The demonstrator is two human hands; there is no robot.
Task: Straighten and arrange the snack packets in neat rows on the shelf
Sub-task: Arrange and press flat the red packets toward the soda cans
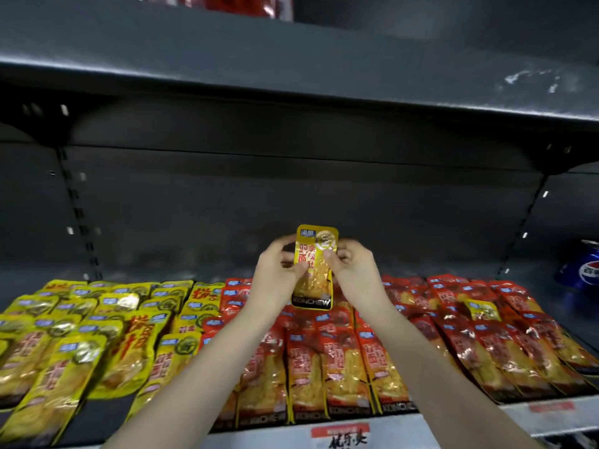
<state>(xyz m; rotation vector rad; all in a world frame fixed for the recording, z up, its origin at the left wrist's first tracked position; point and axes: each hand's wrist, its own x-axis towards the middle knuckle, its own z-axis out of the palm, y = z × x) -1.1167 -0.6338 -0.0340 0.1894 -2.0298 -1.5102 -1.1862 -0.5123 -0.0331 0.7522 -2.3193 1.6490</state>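
In the head view, the left hand and the right hand each pinch a side edge of one yellow packet, thumbs on its printed face, holding it upright above the shelf. Below and around both hands lie rows of red packets, overlapping one another (several sit askew). Left of the left hand lie the yellow packets, loosely fanned. Right of the right hand, a stray yellow packet rests among the red ones, and farther right stands a blue can.
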